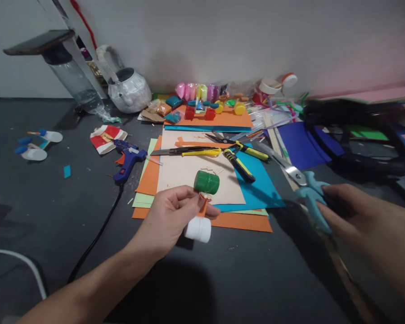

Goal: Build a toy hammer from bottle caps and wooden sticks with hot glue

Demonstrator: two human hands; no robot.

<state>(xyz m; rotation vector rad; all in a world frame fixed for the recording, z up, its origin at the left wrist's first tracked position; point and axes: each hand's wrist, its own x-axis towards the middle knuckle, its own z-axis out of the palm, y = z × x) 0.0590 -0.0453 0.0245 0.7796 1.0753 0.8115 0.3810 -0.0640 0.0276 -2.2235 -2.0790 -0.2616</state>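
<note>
Pinching a cap toy (202,204) mid-frame, the left hand (170,220) grips tight — right hand (351,211) closes on blue scissors (310,195), lower right.

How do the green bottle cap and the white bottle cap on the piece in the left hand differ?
The green cap sits at the upper end of the orange strip, above the left hand's fingers; the white cap hangs at the lower end, below them. The green cap looks darker and glossy, the white cap plain and matte. Both are round caps lying on their sides, joined to that strip.
</note>
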